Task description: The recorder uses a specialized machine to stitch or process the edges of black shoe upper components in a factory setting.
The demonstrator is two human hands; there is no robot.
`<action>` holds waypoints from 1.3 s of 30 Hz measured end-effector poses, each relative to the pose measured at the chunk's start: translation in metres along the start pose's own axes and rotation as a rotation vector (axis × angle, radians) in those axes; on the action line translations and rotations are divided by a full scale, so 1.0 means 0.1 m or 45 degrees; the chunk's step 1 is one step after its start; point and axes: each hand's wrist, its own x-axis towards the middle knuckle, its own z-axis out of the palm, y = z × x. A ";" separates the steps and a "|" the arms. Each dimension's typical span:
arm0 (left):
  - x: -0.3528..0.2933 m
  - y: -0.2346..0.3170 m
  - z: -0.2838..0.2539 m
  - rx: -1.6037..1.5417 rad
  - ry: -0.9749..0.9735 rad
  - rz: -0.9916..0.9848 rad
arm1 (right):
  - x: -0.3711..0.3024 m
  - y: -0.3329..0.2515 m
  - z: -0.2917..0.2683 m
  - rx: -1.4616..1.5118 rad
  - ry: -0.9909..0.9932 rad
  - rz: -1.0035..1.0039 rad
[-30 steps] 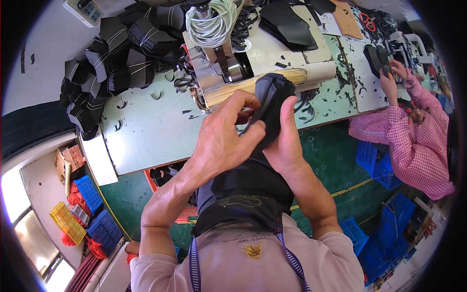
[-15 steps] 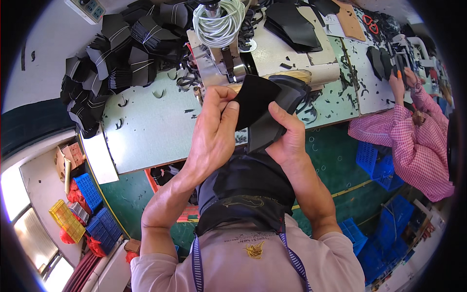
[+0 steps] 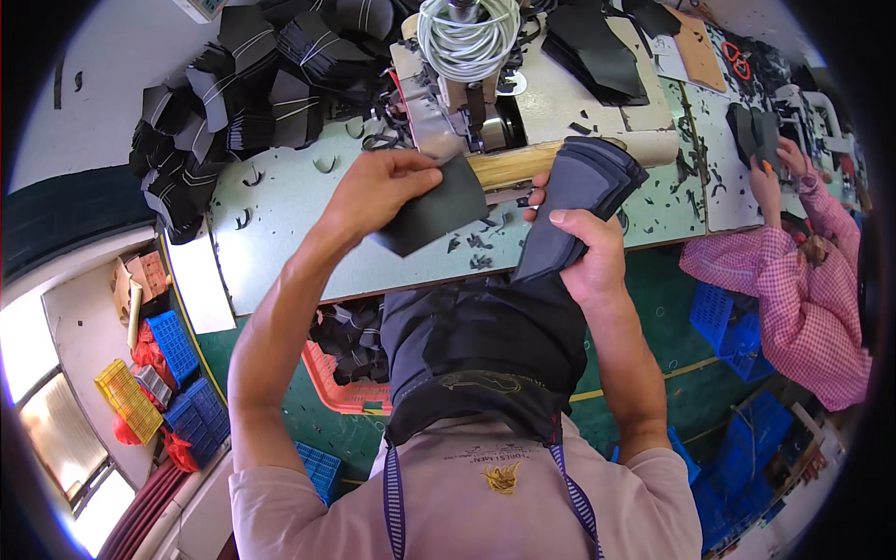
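Note:
My left hand (image 3: 385, 189) pinches a single dark grey sheet piece (image 3: 434, 210) by its upper edge, over the front of the table. In my right hand (image 3: 590, 247) is a fanned stack of similar dark pieces (image 3: 579, 191), thumb on top and fingertips showing at its left side. The stack is tilted, its wide end toward the machine and its narrow end near my lap. Just beyond both hands stands a machine (image 3: 476, 121) with a pale, worn rounded bar (image 3: 523, 166) along its front. The single piece lies close to the left end of that bar.
Tied bundles of dark pieces (image 3: 229, 93) are heaped at the back left. More loose pieces (image 3: 597, 56) lie on the machine's bed, with a coil of pale cord (image 3: 469, 37) beside them. Scraps litter the green table (image 3: 299, 224). A co-worker in a checked sleeve (image 3: 793, 280) works at the right.
My left hand has drawn one piece away to the left, turning it over. My right hand has shifted right with the stack, so the two are now apart.

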 end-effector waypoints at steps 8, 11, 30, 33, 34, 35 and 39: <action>0.30 0.18 -0.09 0.391 0.040 0.064 | -0.07 0.21 -0.01 0.130 -0.113 0.197; 0.35 0.22 -0.18 0.485 0.033 0.070 | -0.09 0.26 0.06 0.267 -0.156 0.289; -0.42 0.15 0.78 0.029 0.584 0.512 | -0.24 0.26 0.01 0.213 0.223 0.000; -0.55 0.34 0.99 0.415 0.637 0.913 | -0.30 0.32 -0.12 0.257 0.003 0.006; -0.58 0.36 1.06 0.541 0.642 1.039 | -0.28 0.33 -0.07 0.251 0.006 0.000; -0.65 0.37 1.15 0.544 0.564 1.026 | -0.27 0.35 -0.02 0.369 -0.047 -0.001; -0.72 0.51 1.29 0.457 0.410 1.003 | -0.25 0.24 -0.04 0.422 -0.253 -0.041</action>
